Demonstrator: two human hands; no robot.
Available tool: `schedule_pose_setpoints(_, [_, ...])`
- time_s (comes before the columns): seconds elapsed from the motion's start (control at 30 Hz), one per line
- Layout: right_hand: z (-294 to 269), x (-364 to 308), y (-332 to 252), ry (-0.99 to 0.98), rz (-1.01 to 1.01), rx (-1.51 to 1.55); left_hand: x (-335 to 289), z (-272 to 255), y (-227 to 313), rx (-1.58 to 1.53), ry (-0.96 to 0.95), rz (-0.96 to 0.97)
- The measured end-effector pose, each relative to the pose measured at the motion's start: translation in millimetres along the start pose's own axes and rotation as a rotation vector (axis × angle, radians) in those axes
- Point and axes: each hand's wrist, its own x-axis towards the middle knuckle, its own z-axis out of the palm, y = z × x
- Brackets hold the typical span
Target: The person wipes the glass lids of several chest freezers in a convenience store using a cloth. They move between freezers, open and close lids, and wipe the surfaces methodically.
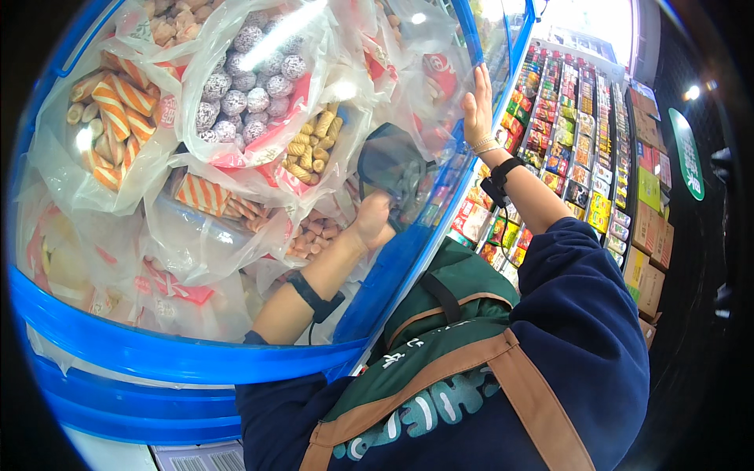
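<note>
My left hand (373,221) reaches down inside a blue-rimmed chest freezer (181,355), its fingers curled closed. At them is a dark, see-through, scoop-like plastic thing (390,161), partly blurred behind the clear lid (448,169). My right hand (479,110) is raised with fingers stretched out, its palm side against the lid's blue edge. Close to my left hand lie small pinkish-brown pieces (316,234) in a plastic bag and yellow twisted pieces (314,143). Frosted purple-white balls (253,78) fill another open bag farther off.
Orange-and-white striped rolls (124,106) lie in a bag at the left. More white bags (177,271) cover the near part of the freezer. Shelves of colourful packets (561,141) run along the right, with stacked cartons (648,228) beyond. A green apron (440,345) covers my front.
</note>
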Motion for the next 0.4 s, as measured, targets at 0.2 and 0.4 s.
schedule_pose_setpoints(0.2, [-2.0, 0.2, -0.7, -0.009, -0.009, -0.012, -1.5, -12.9, -8.9, 0.063, 0.102, 0.008])
schedule_pose_setpoints(0.4, [-0.8, 1.8, 1.3, 0.002, -0.013, -0.002, -12.7, -22.4, 6.5, 0.050, 0.109, -0.014])
